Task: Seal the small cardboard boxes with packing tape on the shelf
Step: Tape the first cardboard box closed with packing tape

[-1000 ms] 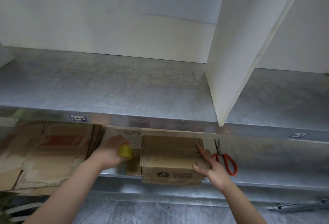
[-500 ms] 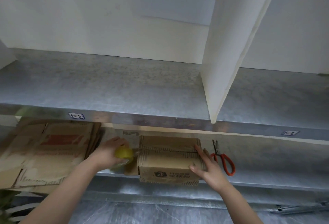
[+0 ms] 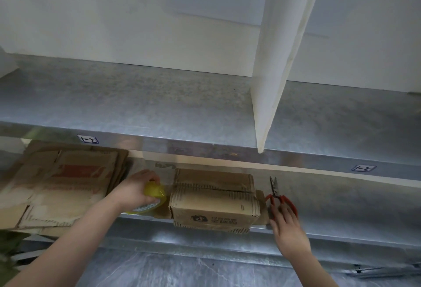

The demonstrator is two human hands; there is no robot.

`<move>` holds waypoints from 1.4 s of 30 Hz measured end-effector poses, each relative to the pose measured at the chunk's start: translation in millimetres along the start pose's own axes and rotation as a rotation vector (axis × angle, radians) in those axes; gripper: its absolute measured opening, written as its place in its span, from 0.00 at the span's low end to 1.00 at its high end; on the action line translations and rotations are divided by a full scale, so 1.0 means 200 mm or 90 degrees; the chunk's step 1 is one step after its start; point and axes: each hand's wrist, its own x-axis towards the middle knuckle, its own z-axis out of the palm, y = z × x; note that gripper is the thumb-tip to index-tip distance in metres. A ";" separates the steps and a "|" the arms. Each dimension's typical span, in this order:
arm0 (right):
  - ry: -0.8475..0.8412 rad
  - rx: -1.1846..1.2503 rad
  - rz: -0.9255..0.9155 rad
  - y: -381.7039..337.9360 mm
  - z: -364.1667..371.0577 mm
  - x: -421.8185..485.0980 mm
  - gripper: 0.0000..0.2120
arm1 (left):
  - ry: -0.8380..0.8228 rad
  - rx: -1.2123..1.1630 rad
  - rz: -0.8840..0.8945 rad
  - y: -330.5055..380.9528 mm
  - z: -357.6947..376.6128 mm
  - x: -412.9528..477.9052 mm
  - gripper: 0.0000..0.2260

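Head view shows brown cardboard box [image 3: 214, 197], flaps closed, logo on front.

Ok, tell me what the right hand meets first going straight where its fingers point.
The red-handled scissors, just ahead of the right hand; it may already touch the handles, depth is unclear.

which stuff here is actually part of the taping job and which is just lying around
In the job: small cardboard box; packing tape roll, gripped by the left hand; red-handled scissors, with the right hand at their handles.
Lying about: stack of flattened cartons left of the box; white divider panel on the upper shelf.
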 end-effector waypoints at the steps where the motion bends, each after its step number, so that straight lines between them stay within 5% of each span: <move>1: -0.012 -0.002 0.015 -0.01 0.01 0.01 0.25 | 0.003 -0.001 0.000 0.00 0.00 0.00 0.20; 8: 0.048 0.007 0.117 -0.07 -0.04 0.09 0.18 | 0.033 -0.006 -0.013 0.01 0.01 -0.04 0.19; 12: 0.049 0.075 0.189 -0.03 -0.05 0.15 0.22 | 0.059 -0.016 -0.018 0.03 0.02 -0.06 0.19; 24: -0.019 0.011 0.262 -0.01 -0.08 0.23 0.14 | 0.070 -0.047 -0.046 0.07 0.02 -0.07 0.20; 30: -0.010 0.108 0.329 0.00 -0.13 0.08 0.15 | 0.049 -0.073 -0.037 0.02 0.04 -0.06 0.21; 34: 0.065 0.159 0.379 -0.11 -0.21 -0.11 0.15 | -0.004 -0.069 -0.009 -0.04 0.00 0.00 0.21; 42: 0.240 0.268 0.302 -0.69 -0.36 -0.55 0.24 | -0.065 -0.044 0.058 -0.08 -0.04 0.07 0.26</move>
